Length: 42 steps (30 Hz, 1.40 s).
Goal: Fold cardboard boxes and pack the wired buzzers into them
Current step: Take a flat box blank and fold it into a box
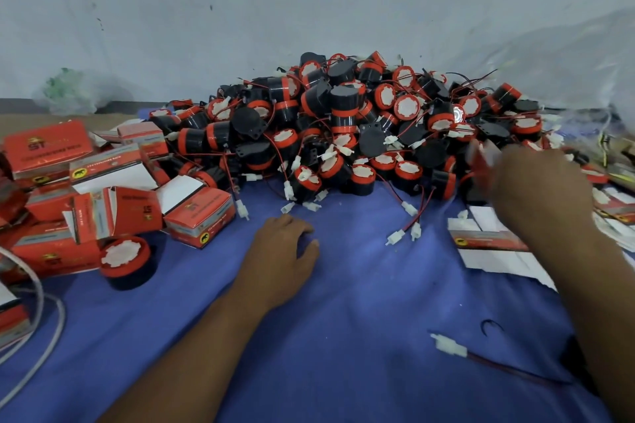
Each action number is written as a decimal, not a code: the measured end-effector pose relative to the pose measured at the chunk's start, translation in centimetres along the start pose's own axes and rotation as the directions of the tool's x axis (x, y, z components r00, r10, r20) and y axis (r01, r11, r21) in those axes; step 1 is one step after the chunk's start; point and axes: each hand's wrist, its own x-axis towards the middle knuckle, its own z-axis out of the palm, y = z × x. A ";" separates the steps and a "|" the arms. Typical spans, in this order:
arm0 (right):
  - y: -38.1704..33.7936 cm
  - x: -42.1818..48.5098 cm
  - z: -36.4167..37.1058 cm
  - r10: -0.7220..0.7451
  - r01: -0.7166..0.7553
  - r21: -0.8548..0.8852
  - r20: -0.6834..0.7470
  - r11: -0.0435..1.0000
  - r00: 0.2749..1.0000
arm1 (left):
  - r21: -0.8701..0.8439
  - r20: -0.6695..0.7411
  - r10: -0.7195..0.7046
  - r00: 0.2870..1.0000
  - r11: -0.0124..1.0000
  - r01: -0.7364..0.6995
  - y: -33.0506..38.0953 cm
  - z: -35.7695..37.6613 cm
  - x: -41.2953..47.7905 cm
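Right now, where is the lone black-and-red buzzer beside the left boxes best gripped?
Probably across the round side wall of the black-and-red plastic buzzer, fingers coming from above and its right: its white-centred face tilts upward, red cardboard boxes crowd its left and far side, and only blue cloth lies to its right.

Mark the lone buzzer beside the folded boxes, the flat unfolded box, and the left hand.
lone buzzer (124,255): head view, its white top face.
flat unfolded box (486,240): head view, its red printed strip.
left hand (287,252): head view, back of the hand.
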 end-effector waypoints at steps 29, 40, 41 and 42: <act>-10.8 -6.4 3.0 -0.710 -0.140 0.982 0.191 0.130 0.678 | -0.433 -0.166 0.106 0.980 0.885 -0.169 2.8 -0.6 -1.0; -10.8 -6.8 3.5 -0.678 -0.114 0.979 0.198 0.167 0.708 | -0.513 -0.120 -0.078 0.990 0.858 0.006 2.1 -1.0 -0.7; -10.8 -6.8 3.4 -0.680 -0.107 0.980 0.194 0.169 0.707 | -0.536 -0.109 -0.066 0.992 0.844 -0.002 1.9 -1.0 -0.7; -10.9 -6.8 3.5 -0.679 -0.099 0.981 0.187 0.167 0.710 | -0.554 -0.100 -0.050 0.994 0.832 -0.014 1.7 -1.0 -0.7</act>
